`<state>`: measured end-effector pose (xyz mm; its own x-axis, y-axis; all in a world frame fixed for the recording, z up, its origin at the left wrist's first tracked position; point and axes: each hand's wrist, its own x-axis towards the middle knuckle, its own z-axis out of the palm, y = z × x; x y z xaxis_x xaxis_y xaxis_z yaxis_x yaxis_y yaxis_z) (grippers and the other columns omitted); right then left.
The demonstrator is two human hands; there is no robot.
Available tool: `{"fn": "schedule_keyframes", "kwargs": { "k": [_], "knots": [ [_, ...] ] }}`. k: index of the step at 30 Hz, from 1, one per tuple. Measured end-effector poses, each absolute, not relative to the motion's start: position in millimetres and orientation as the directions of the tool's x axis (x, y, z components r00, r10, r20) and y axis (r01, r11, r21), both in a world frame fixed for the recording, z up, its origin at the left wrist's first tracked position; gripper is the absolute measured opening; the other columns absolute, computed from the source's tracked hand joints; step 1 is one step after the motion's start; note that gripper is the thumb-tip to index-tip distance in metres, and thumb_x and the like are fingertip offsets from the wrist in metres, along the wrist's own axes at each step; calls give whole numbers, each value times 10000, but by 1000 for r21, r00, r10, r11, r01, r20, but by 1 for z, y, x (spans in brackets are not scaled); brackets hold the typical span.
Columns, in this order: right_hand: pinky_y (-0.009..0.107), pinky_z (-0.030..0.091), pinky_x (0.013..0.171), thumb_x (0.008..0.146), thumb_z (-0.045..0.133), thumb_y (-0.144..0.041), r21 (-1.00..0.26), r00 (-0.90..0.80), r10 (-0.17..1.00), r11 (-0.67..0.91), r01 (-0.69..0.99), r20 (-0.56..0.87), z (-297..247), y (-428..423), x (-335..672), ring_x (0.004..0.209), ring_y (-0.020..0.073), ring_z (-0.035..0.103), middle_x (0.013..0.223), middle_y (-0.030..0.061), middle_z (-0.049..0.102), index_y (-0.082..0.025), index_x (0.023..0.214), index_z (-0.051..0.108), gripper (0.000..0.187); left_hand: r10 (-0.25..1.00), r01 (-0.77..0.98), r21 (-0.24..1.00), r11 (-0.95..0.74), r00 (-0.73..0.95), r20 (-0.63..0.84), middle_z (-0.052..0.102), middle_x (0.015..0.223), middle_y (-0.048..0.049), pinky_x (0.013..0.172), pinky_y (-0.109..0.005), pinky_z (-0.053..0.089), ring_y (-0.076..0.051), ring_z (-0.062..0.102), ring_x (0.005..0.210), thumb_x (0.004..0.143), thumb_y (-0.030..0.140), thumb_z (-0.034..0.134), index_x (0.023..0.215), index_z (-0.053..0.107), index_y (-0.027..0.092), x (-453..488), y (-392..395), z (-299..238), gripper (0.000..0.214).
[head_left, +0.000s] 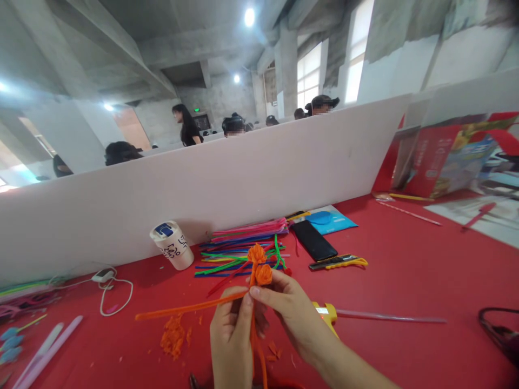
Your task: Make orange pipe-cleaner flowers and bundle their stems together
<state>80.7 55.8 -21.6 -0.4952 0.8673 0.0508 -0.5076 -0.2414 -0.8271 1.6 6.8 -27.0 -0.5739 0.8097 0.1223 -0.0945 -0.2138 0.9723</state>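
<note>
My left hand (230, 335) is closed around the stem of an orange pipe-cleaner piece (257, 263) that has two fuzzy orange balls at its top. A long straight orange pipe cleaner (182, 309) runs out to the left from my fingers. My right hand (288, 305) pinches the same piece just below the lower ball. Both hands are raised over the red table (405, 281). Orange fluff scraps (173, 336) lie on the table below my left hand.
A pile of coloured pipe cleaners (243, 246) lies behind my hands, with a paper cup (173, 246) to its left, a black phone (314, 240), a yellow utility knife (338, 262) and a glue gun (328, 312). A white partition (203, 183) walls the back; people sit beyond it.
</note>
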Motion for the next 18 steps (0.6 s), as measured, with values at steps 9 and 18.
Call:
{"fn": "schedule_keyframes", "kwargs": {
  "k": [9, 18],
  "knots": [
    [182, 268, 358, 598, 771, -294, -841, -499, 866, -299, -451, -41, -12, 65, 96, 394, 40, 358, 517, -59, 509, -147, 637, 618, 215, 949, -259, 966, 8, -302, -89, 692, 597, -54, 432, -231, 451, -140, 588, 428, 620, 280, 726, 750, 698, 118, -4, 8, -16, 209],
    [218, 397, 543, 590, 772, -308, -914, -499, 865, -160, -372, 52, -10, 71, 99, 527, 88, 494, 565, -47, 562, -156, 675, 618, 232, 936, -358, 934, 7, -326, -132, 668, 600, -18, 434, -206, 448, -127, 610, 473, 651, 298, 726, 762, 622, 137, -10, 8, -17, 221]
  ]
}}
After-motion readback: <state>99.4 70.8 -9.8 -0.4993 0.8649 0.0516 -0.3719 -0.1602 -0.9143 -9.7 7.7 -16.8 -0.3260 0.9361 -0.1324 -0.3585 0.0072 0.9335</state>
